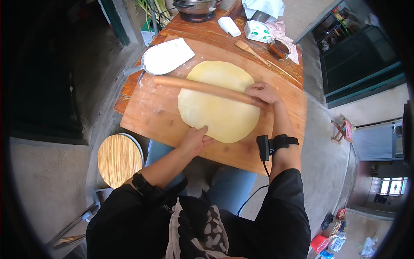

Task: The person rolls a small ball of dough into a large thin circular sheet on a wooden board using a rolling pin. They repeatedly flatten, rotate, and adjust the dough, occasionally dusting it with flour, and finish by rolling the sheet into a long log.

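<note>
A large, thin, round sheet of yellow dough (223,119) lies on a wooden board (155,119). Across its upper part rests a long wooden rolling pin (200,86), tilted down to the right. My left hand (196,139) pinches the dough's lower left edge, thumb on top and fingers beneath. At the dough's upper right edge is my right hand (263,92), its fingertips curled by the rim and its wrist beside the pin's right end; whether it grips the edge is not clear. A scoop of white flour (168,56) lies at the board's upper left.
Behind the board, the wooden table (207,30) holds an electric pot (197,9), a white cup (229,26), a tissue pack (257,31), a wooden spatula (249,50) and a glass jar (279,49). A round wood-topped stool (119,161) stands at the lower left.
</note>
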`<state>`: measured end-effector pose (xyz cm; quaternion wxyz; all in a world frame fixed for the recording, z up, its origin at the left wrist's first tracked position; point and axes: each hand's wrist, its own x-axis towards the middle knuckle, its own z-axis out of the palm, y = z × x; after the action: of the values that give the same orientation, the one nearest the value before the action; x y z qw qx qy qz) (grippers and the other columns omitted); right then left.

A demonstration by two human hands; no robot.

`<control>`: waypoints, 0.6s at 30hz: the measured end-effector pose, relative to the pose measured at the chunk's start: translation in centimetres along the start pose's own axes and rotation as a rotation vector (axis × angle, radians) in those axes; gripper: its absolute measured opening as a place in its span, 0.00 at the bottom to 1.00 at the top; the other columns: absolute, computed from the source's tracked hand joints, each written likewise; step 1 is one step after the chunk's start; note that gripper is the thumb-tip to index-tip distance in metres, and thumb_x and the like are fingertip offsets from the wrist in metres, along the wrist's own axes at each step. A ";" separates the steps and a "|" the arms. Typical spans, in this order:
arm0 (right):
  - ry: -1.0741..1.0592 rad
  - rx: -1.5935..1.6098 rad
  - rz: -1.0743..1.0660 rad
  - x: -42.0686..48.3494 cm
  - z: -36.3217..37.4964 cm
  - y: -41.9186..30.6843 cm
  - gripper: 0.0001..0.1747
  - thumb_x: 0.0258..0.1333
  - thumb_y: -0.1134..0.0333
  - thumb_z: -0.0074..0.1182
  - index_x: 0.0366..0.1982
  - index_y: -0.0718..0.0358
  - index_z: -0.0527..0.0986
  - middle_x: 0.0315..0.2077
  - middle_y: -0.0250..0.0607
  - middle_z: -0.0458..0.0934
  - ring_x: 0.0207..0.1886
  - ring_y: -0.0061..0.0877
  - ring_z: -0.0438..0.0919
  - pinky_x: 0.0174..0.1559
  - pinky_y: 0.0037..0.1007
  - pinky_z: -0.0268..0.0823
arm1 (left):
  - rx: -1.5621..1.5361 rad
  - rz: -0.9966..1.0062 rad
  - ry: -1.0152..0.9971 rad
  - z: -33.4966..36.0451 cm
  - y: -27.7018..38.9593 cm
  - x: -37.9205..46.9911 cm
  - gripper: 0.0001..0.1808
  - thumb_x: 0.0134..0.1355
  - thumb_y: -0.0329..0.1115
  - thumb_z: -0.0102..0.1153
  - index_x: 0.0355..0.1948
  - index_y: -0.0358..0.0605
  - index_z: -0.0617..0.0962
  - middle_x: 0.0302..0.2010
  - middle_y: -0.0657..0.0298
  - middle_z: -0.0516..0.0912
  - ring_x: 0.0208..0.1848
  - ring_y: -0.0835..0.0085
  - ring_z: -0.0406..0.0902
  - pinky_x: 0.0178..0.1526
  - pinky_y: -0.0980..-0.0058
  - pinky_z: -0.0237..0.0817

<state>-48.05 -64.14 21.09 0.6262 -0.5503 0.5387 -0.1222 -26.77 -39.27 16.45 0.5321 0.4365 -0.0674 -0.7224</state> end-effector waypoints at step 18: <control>0.773 -0.652 -0.280 -10.7 0.0 12.3 0.11 0.51 0.65 0.59 0.35 0.64 0.80 0.26 0.43 0.82 0.29 0.37 0.80 0.36 0.35 0.72 | 0.227 -0.035 0.112 0.0 3.3 3.7 0.15 0.68 0.30 0.48 0.52 0.32 0.71 0.47 0.50 0.82 0.44 0.60 0.83 0.48 0.62 0.76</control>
<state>-57.59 -51.65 16.81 0.1557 -0.6981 0.6618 -0.2247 -24.64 -43.72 16.20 0.4695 0.5346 -0.1113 -0.6938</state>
